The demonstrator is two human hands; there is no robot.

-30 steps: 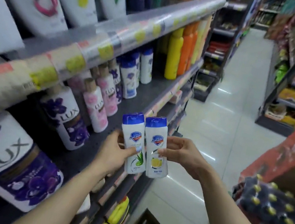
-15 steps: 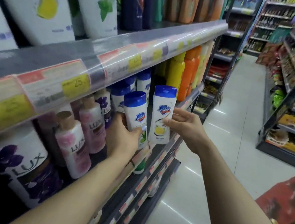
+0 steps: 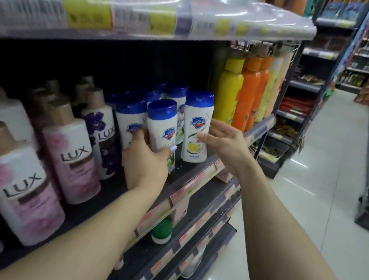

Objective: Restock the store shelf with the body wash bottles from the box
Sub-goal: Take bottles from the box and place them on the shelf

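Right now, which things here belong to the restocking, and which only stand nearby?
Job: left hand gripping blue-capped white aloe bottle; right hand touching blue-capped white lemon bottle; dark shelf.
Nearby: pink Lux bottles; yellow bottle; orange bottles.

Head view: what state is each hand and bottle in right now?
Left hand: grip curled round the aloe bottle.
Aloe bottle: held, tilted, cap on.
Right hand: fingers straight, thumb touching the lemon bottle.
Lemon bottle: upright on the shelf, cap on.
Lux bottles: standing, capped.
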